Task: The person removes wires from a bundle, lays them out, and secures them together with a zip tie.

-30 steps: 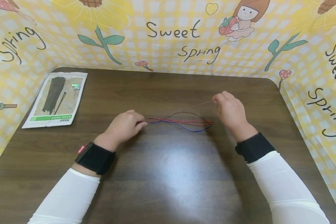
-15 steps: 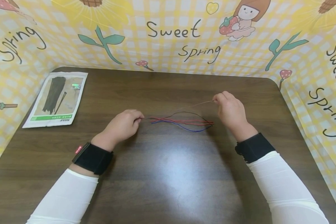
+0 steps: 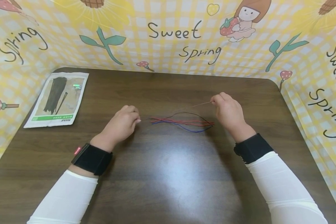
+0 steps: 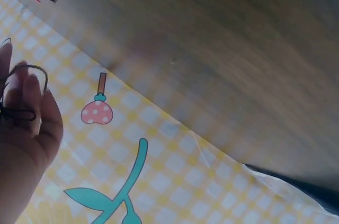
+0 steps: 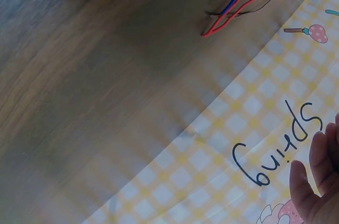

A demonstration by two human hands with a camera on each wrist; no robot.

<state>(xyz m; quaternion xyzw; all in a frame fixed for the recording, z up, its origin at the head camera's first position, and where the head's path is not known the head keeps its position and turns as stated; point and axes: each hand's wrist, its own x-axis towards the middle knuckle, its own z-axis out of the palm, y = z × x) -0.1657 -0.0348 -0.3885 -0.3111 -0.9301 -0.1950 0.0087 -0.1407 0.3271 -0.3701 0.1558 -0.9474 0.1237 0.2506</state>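
Red cords point(image 3: 184, 121), a blue cord point(image 3: 194, 131) and a thin black cord point(image 3: 189, 112) lie lengthwise on the table between both hands. My right hand point(image 3: 228, 109) pinches the end of a fine thread-like strand point(image 3: 203, 104) at its fingertips. That strand slants left and down behind the bundle and fades from sight. Just left of the bundle, my left hand point(image 3: 122, 122) has its thumb and fingertips together. In the left wrist view, a dark looped cord point(image 4: 45, 74) curves around its curled fingers. Only the fingers of my right hand point(image 5: 310, 192) enter the right wrist view.
A white flat packet point(image 3: 57, 99) with a dark picture and a green stripe lies at the table's left side. Yellow checked cloth point(image 3: 168, 59) rises behind and beside the brown wooden table point(image 3: 168, 180).
My left hand has drawn back to the left, away from the bundle's left end. The right hand stays almost where it was, holding the fine strand. The bundle and packet lie as before.
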